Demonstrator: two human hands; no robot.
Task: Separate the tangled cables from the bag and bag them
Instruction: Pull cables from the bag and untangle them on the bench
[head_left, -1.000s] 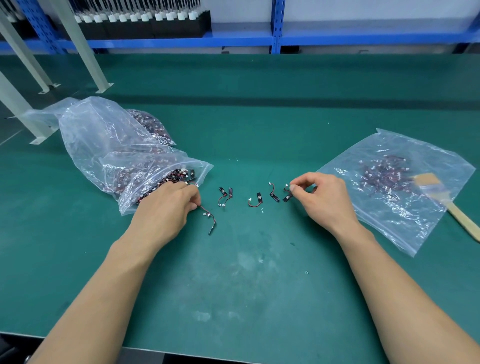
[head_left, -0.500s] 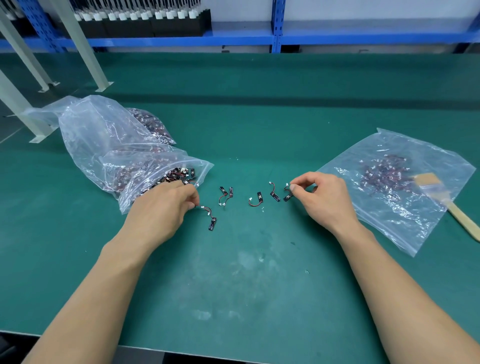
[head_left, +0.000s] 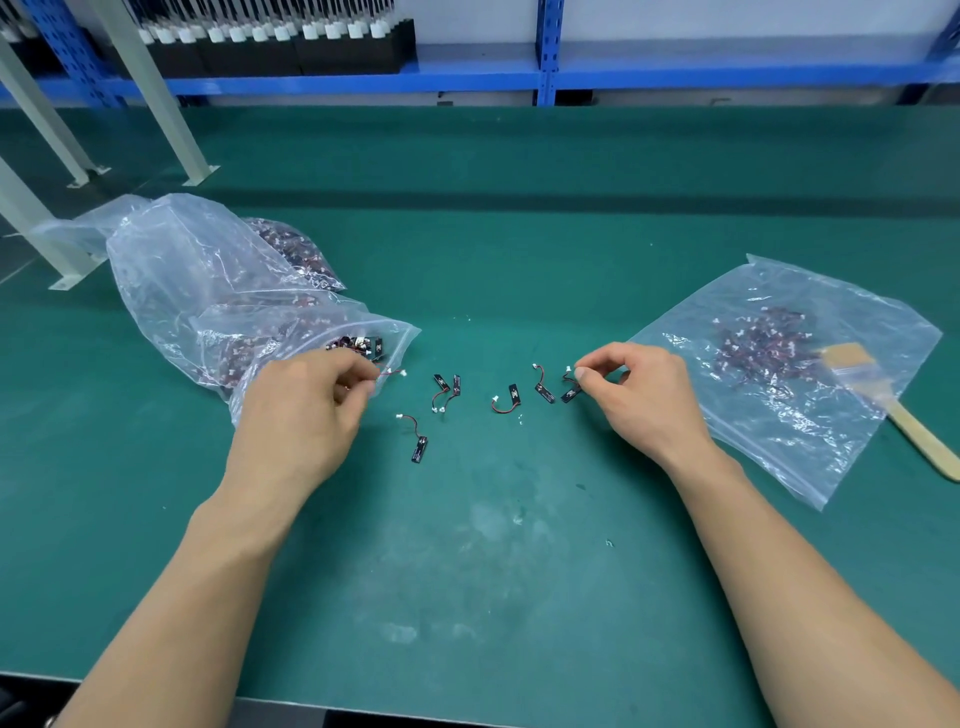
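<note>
So, early days by the look of it | left hand (head_left: 306, 410) pinched a cable (head_left: 392, 372) at the stuffed bag (head_left: 182, 270) mouth | right hand (head_left: 639, 400) pinched another cable (head_left: 570, 389) | few loose cables (head_left: 511, 399) lay on the mat (head_left: 493, 545) between | right-side bag (head_left: 779, 415) held a small pile, loads left

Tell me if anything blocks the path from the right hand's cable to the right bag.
Nothing visible does: the right hand, pinching its cable, is beside the right bag with only mat between. The brush lies at the bag's far side, off that path.
</note>
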